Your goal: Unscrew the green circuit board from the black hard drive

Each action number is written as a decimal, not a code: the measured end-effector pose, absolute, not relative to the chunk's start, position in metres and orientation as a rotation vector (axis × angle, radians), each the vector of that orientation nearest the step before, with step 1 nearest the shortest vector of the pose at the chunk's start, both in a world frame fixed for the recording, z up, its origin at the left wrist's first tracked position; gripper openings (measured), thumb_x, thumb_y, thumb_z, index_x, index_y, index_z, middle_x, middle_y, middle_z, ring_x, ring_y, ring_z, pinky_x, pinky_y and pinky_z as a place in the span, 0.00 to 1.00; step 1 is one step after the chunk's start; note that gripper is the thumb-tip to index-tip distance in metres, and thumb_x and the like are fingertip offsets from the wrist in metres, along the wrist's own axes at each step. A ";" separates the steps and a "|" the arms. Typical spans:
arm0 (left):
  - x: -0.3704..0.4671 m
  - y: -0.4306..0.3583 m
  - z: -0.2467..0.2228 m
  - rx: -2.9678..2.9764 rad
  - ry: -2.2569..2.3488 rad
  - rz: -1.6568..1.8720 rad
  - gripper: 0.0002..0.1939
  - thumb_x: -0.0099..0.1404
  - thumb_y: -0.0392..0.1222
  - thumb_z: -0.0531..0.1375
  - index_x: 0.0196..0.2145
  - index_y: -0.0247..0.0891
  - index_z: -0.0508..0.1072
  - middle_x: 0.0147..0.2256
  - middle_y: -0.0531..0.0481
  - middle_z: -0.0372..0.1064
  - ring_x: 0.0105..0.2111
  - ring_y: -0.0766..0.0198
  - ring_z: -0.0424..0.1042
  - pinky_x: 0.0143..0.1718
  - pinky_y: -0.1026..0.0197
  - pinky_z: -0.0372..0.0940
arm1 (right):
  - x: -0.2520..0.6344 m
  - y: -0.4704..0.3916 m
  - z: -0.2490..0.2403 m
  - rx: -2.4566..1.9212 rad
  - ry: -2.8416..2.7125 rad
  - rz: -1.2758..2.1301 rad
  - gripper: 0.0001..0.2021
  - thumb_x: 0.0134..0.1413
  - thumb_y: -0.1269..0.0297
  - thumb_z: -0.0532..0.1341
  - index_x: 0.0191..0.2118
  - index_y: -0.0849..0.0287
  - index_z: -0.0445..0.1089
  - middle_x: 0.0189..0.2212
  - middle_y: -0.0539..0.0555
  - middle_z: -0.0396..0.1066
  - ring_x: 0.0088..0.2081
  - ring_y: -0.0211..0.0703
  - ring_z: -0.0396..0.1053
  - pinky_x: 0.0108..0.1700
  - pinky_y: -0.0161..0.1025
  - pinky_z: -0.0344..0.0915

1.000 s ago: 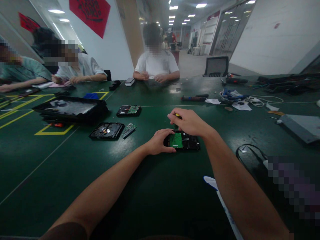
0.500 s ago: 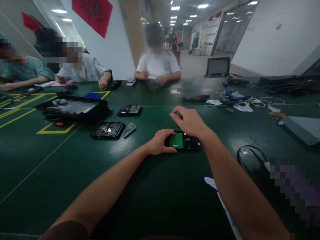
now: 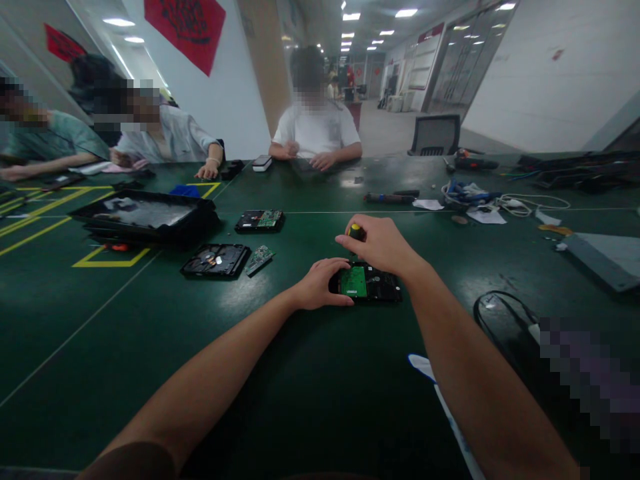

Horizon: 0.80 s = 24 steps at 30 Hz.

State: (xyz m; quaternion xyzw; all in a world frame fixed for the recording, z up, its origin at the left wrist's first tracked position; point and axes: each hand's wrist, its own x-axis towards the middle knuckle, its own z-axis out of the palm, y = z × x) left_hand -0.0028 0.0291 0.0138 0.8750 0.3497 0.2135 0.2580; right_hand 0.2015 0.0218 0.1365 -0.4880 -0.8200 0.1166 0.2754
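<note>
Hard drive (image 3: 384,285) partly behind right hand (image 3: 376,241), circuit board (image 3: 260,259) leftward.

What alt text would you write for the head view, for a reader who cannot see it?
A person's left hand grips the left end of a hard drive on a green table, while the right hand holds a screwdriver over it. Two more drives lie to the left; other people sit beyond.

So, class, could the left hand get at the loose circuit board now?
Probably yes: the left hand would have to let go of the hard drive, but nothing visible stands between that hand and the loose circuit board.
</note>
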 end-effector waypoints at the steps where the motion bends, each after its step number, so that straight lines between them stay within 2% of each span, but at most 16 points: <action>1: -0.003 0.029 0.014 2.372 0.949 0.578 0.45 0.54 0.63 0.72 0.64 0.45 0.66 0.66 0.39 0.63 0.68 0.39 0.59 0.68 0.36 0.52 | 0.202 0.021 0.137 -1.308 -2.199 0.310 0.14 0.64 0.51 0.61 0.35 0.55 0.72 0.34 0.55 0.75 0.35 0.46 0.68 0.39 0.44 0.58; 9: -0.003 0.030 0.014 2.410 0.917 0.582 0.45 0.55 0.64 0.71 0.64 0.44 0.65 0.67 0.39 0.62 0.68 0.41 0.59 0.68 0.38 0.53 | 0.210 0.012 0.155 -1.281 -1.997 0.210 0.16 0.64 0.48 0.61 0.35 0.56 0.73 0.31 0.54 0.74 0.33 0.45 0.68 0.37 0.43 0.59; 15: -0.004 0.032 0.013 2.396 0.916 0.554 0.45 0.55 0.64 0.71 0.64 0.46 0.65 0.67 0.40 0.61 0.68 0.41 0.59 0.68 0.37 0.52 | 0.225 0.002 0.176 -1.228 -1.697 0.138 0.16 0.65 0.46 0.60 0.38 0.54 0.72 0.32 0.54 0.74 0.34 0.46 0.71 0.35 0.42 0.64; 21: -0.005 0.031 0.014 2.387 0.917 0.556 0.45 0.55 0.66 0.71 0.64 0.45 0.65 0.67 0.40 0.61 0.67 0.42 0.60 0.67 0.38 0.53 | 0.228 -0.013 0.195 -1.004 -1.482 0.123 0.13 0.65 0.49 0.63 0.36 0.53 0.71 0.30 0.51 0.74 0.26 0.40 0.69 0.28 0.41 0.66; 24: -0.005 0.031 0.015 2.380 0.921 0.545 0.45 0.55 0.65 0.71 0.64 0.45 0.65 0.67 0.40 0.61 0.67 0.42 0.60 0.67 0.38 0.53 | 0.228 -0.018 0.202 -0.934 -1.447 0.105 0.11 0.65 0.50 0.64 0.36 0.50 0.71 0.30 0.50 0.73 0.25 0.40 0.68 0.26 0.41 0.66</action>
